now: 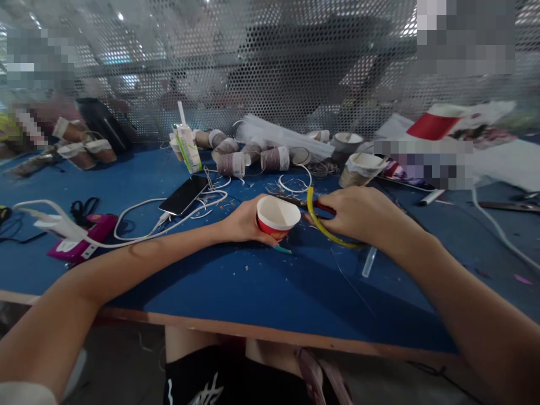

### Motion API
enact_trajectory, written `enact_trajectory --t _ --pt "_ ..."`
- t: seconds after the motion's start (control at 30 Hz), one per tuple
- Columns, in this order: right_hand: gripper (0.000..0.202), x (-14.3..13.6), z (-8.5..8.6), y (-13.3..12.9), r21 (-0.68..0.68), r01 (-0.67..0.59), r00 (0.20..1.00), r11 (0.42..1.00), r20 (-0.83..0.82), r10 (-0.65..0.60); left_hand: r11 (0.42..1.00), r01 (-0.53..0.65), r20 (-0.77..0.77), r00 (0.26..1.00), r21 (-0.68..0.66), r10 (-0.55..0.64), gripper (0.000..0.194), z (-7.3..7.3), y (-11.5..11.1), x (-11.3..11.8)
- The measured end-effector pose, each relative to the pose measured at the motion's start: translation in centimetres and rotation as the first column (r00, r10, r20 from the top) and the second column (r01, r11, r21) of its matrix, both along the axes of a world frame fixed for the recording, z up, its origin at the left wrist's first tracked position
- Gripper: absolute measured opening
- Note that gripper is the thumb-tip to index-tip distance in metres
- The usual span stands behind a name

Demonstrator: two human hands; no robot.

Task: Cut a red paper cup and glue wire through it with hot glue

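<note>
The left hand (pixel 245 218) clasps a red paper cup (pixel 276 230), apparently part-trimmed; the right hand (pixel 358 212) grips scissors (pixel 296 201) beside a yellow strip (pixel 319 226), remaining cutting unclear.

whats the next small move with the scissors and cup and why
Perhaps ease the yellow strip clear of the scissors: it crosses in front of them in this view, while the right hand holds them and the left hand holds the cup.
</note>
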State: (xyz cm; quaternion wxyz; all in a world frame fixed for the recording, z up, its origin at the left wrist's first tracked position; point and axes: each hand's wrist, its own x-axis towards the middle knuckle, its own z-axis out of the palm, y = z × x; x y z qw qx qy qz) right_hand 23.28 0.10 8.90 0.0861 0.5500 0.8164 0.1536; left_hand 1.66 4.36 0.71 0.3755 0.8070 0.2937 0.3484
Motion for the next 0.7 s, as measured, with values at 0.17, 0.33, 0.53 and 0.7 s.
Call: enact_trajectory --t 0.17,0.33,0.53,0.7 --pt "0.033 -0.1 0.4 -0.7 0.057 0.009 1.0 0.998 -0.006 -0.008 0.991 0.126 -0.041 0.991 -0.047 -0.128 0.082 0.5 -0.1 -0.1" --pt "0.048 0.0 0.7 -0.9 0.016 0.041 0.999 0.999 0.005 -0.041 0.983 0.174 -0.034 0.984 -0.065 -0.177 0.083 0.4 0.2 0.0" --pt "0.037 1.4 0.3 -0.1 0.112 0.02 0.985 0.994 -0.174 0.0 0.982 0.174 -0.044 0.983 -0.074 -0.177 0.082 0.2 0.3 -0.1" --pt "0.031 2.8 0.0 0.9 -0.03 -0.106 0.931 0.994 -0.355 0.089 0.984 0.169 -0.046 0.984 -0.061 -0.171 0.082 0.2 0.3 -0.1"
